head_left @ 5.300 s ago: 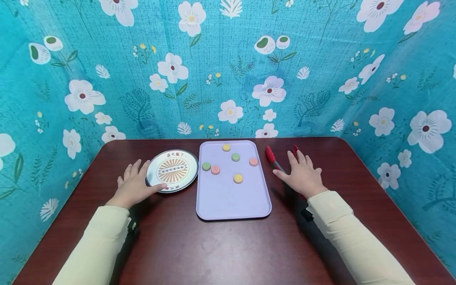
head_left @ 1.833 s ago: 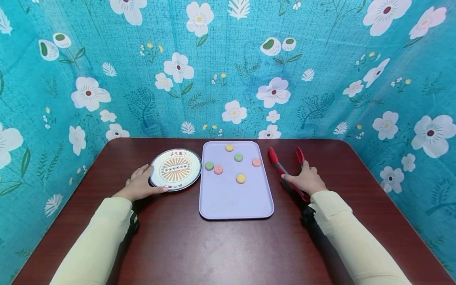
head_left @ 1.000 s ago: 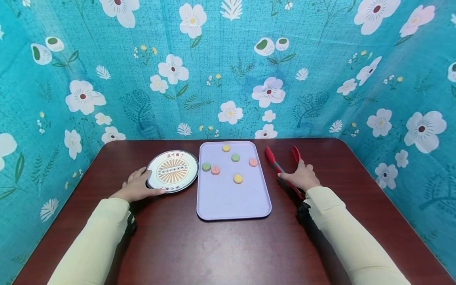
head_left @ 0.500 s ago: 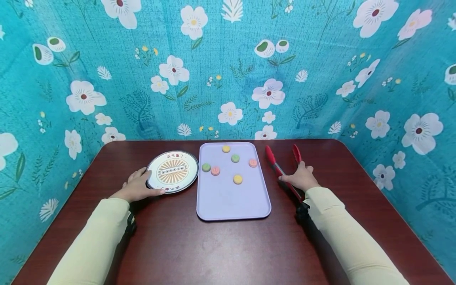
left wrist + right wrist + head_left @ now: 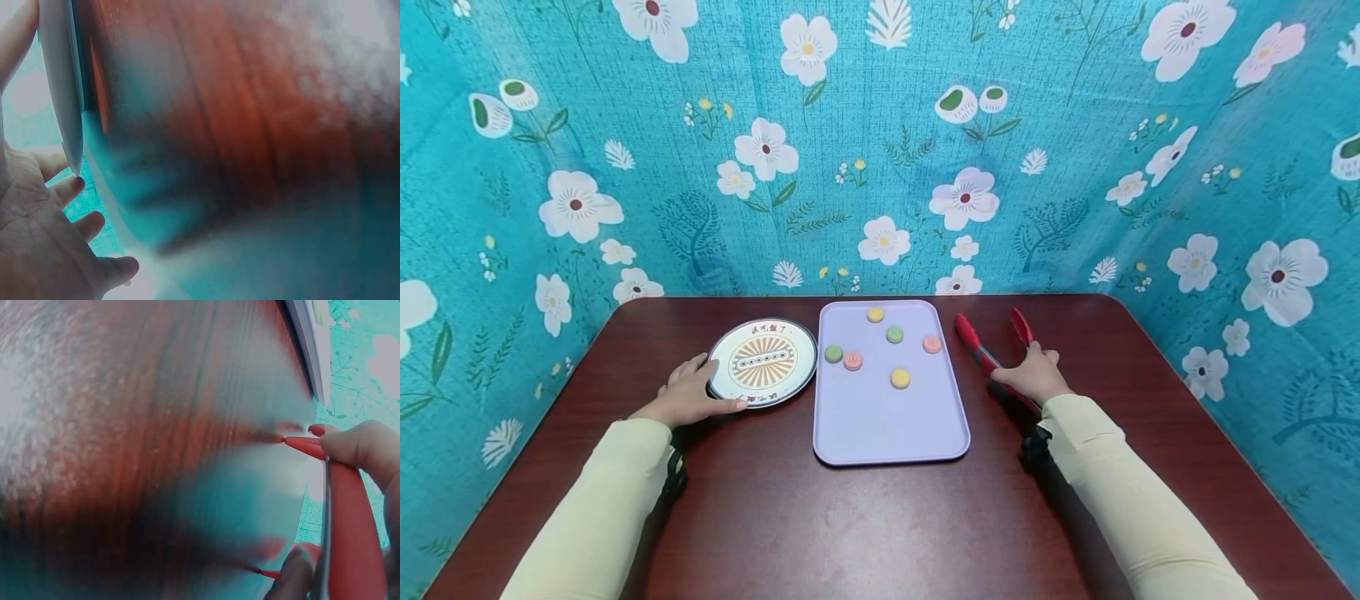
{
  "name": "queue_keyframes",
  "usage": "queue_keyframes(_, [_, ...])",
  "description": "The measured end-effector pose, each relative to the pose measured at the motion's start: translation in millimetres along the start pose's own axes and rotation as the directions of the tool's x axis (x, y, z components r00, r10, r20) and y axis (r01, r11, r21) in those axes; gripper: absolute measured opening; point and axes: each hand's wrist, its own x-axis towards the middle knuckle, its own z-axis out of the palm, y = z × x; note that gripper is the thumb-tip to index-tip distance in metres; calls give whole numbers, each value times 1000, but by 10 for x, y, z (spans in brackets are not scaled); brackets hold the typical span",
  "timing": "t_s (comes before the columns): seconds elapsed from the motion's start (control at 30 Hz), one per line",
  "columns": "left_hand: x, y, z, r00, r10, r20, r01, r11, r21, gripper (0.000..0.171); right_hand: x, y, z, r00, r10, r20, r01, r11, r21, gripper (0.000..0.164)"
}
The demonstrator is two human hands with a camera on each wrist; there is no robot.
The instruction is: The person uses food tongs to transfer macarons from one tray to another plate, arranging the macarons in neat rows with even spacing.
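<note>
My left hand holds the left rim of a round white plate, which bears a tan sunburst print and red characters. In the left wrist view the plate shows edge-on, with thumb above and fingers around its rim. My right hand grips a pair of red-and-grey tongs around the middle, and their arms stand spread apart. In the right wrist view the red handle of the tongs lies between thumb and fingers. My palm hides part of the tongs in the head view.
Between the hands lies a lilac tray with yellow macarons, green macarons and pink macarons on its far half. The dark wooden table ends at a blue floral cloth behind and at both sides.
Both hands have come down from hovering, the left onto the plate rim and the right around the tongs. Lately the tongs' near end has sunk from view behind my hand; plate and tray stay put.
</note>
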Motion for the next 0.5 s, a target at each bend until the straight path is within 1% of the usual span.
queue_keyframes(0.2, [2,-19,3,1000,8,0,-8,1000,4,119,-12,7,-7,1000,-6,-7,5,999,-39,110])
queue_keyframes(0.43, [-1,-21,7,1000,22,-10,-22,1000,4,117,-2,38,-3,999,-20,-45,16,995,-96,106])
queue_keyframes(0.5, [-4,-11,8,1000,16,-6,-16,1000,-2,117,-2,47,0,998,-25,-57,19,994,-105,105])
